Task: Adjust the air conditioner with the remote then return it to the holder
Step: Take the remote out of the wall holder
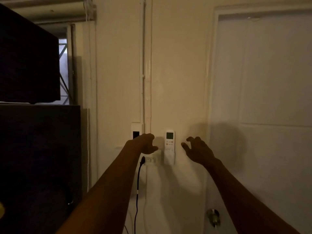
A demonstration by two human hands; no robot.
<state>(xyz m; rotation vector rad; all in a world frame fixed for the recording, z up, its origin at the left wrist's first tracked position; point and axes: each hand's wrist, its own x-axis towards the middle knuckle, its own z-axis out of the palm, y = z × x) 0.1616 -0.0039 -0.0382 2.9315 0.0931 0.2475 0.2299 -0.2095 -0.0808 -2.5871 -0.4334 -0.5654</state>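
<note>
A white air conditioner remote (169, 141) with a small screen and rows of buttons stands upright in a white wall holder (169, 158) on the cream wall. My left hand (146, 144) hovers just left of the remote, fingers curled and apart, holding nothing. To the right of the remote my right hand (196, 150) is raised, its fingers spread and bent toward the remote, a short gap away. Neither hand touches the remote.
A wall socket panel (150, 159) with a black plug and cable (137, 188) sits below my left hand. A white switch box (135, 130) is above it. A white door (270, 115) with a round knob (213, 217) lies right. Dark cabinets (38, 149) fill the left.
</note>
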